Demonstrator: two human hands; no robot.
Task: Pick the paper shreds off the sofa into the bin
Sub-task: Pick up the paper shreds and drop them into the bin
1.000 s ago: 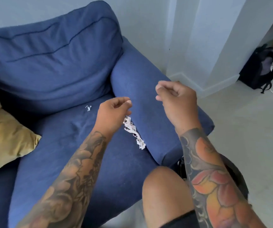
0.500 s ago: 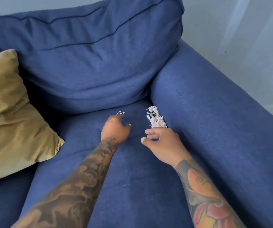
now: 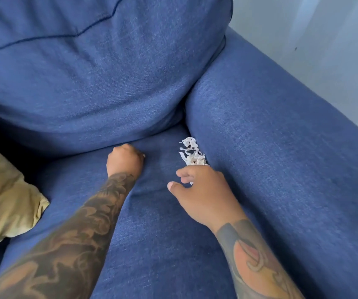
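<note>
The paper shreds [image 3: 192,153] lie on the sofa [image 3: 281,147] seat, against the right armrest. The right hand [image 3: 201,192] is just near of them, fingers relaxed, holding nothing. The left hand [image 3: 125,159] rests further left, fingers curled; whether it holds something I cannot tell.

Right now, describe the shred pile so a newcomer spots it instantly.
Find the blue sofa's seat cushion and follow it right to the crease under the armrest. The paper shreds lie heaped in that crease, just beyond the right hand. They are the only white, crinkled thing on the blue fabric.
</note>
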